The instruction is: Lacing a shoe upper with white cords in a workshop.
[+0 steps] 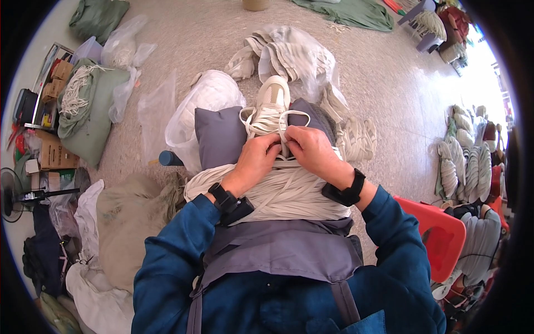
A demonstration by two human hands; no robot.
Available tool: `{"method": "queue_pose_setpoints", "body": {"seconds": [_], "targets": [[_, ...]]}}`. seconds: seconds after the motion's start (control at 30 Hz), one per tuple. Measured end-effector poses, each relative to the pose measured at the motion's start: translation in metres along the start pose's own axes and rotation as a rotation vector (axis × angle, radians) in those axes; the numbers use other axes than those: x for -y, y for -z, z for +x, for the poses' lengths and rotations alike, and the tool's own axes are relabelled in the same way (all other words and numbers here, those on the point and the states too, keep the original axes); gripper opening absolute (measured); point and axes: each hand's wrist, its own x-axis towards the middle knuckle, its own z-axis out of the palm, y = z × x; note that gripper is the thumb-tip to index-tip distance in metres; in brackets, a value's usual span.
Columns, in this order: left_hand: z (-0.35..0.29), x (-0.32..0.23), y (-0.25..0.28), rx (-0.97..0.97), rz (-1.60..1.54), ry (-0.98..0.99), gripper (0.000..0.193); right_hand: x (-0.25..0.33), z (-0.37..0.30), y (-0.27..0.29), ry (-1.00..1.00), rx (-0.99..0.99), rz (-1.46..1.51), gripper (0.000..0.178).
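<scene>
A cream sneaker upper (272, 92) rests between my knees, toe pointing away from me. White shoelace (298, 113) runs across its front and loops out on both sides. My left hand (253, 160) is closed at the near end of the upper, thumb and forefinger pinching the lace. Beside it my right hand (312, 149) pinches the lace too, fingertips close to the left ones. The exact grip is partly hidden by my fingers. Across my lap, under both wrists, lies a thick bundle of loose cream laces (278, 195) on a grey apron (283, 245).
Stacked shoe uppers (295, 53) in clear plastic lie on the floor ahead. A white plastic bag (206, 103) and a blue-capped bottle (169, 158) are left of my knees. A red stool (436, 236) stands at my right. Stacked uppers (464, 158) lie farther right.
</scene>
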Motion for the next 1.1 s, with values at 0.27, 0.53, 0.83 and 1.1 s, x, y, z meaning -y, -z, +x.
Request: {"method": "queue_pose_setpoints", "body": {"seconds": [0.27, 0.53, 0.83, 1.1], "targets": [[-0.003, 0.004, 0.008, -0.076, 0.161, -0.147, 0.007, 0.008, -0.004, -0.005, 0.040, -0.045, 0.067, 0.015], [-0.060, -0.006, 0.120, -0.169, 0.738, 0.048, 0.005, 0.005, 0.000, 0.004, -0.045, 0.023, 0.026, 0.020], [-0.079, -0.010, 0.132, -0.109, 0.224, 0.055, 0.005, 0.014, 0.001, 0.016, -0.069, 0.128, 0.199, 0.017], [-0.038, -0.024, 0.089, -0.106, -0.301, -0.181, 0.005, 0.012, 0.003, 0.004, -0.177, -0.100, 0.135, 0.008]]}}
